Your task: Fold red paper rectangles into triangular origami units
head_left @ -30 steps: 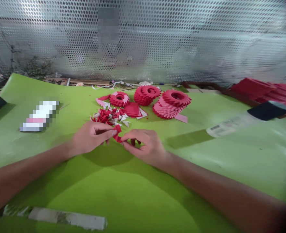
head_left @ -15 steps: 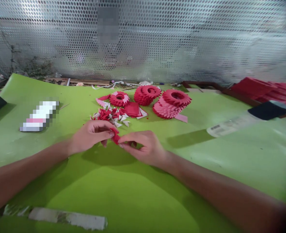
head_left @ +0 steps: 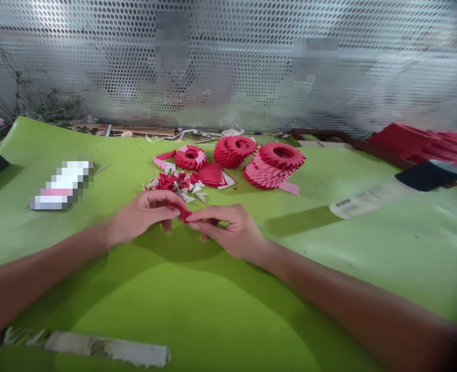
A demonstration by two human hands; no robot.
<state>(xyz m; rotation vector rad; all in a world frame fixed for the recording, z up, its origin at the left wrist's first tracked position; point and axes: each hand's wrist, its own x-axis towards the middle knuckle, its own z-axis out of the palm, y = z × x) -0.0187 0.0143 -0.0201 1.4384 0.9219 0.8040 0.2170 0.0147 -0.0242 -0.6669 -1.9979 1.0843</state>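
Note:
A small red folded paper piece (head_left: 184,213) is pinched between both hands above the green table, partly hidden by fingertips. My left hand (head_left: 145,214) is closed on its left end. On the other end, the thumb and forefinger of my right hand (head_left: 230,227) are pressed together. Just beyond the fingers lies a pile of red and white folded paper triangles (head_left: 170,182). Behind it are a stack of red paper rectangles (head_left: 212,174) and a small red and pink paper ring (head_left: 190,156).
Larger paper rings, one red (head_left: 234,151) and one red and pink (head_left: 274,165), stand farther back. A blurred phone-like object (head_left: 62,185) lies left. On the right lie a bottle with a dark cap (head_left: 387,194) and red paper stacks (head_left: 418,142). A perforated metal panel (head_left: 228,67) rises behind.
My right hand has risen slightly and its fingertips have shifted on the red paper piece. The paper now lies flatter between the hands. My left hand has barely moved.

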